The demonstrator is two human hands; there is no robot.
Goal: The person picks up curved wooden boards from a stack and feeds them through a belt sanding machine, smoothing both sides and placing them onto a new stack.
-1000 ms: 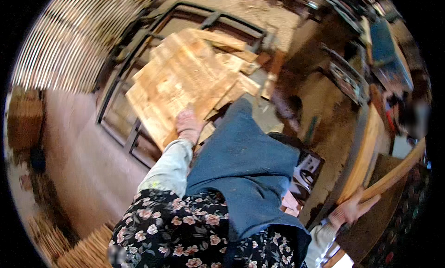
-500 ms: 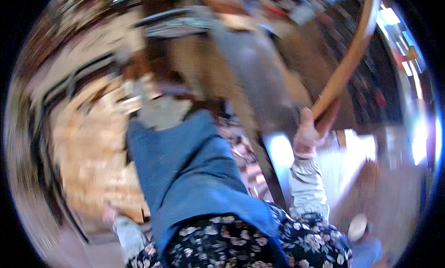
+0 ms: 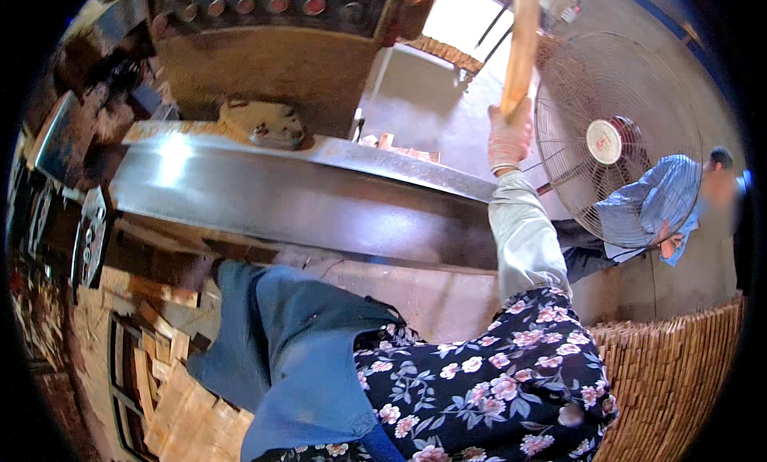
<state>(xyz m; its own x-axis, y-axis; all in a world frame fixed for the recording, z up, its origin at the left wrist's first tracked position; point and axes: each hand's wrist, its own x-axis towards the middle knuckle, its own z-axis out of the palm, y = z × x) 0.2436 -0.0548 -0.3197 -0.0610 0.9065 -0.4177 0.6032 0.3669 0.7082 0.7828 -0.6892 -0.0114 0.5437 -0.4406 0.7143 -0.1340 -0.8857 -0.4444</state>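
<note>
My right hand (image 3: 512,136), in a pale glove, is closed round the lower end of a long wooden strip (image 3: 522,51). The strip rises toward the top edge, where its far end runs out of view. My right arm reaches forward over the right end of a long metal machine bed (image 3: 319,192). A large round wire-caged fan (image 3: 619,142) stands just right of the hand. My left hand does not show in this picture.
A control panel (image 3: 280,5) with several red buttons tops the machine. A metal fixture (image 3: 264,125) sits on the bed's edge. Behind the fan is another person (image 3: 655,194). Stacked wood strips (image 3: 671,366) stand lower right; boards (image 3: 196,418) lie in a frame lower left.
My view has swung right, bringing the fan and the person into sight. My right hand still grips the wooden strip, now held farther forward. My left hand has gone out of view.
</note>
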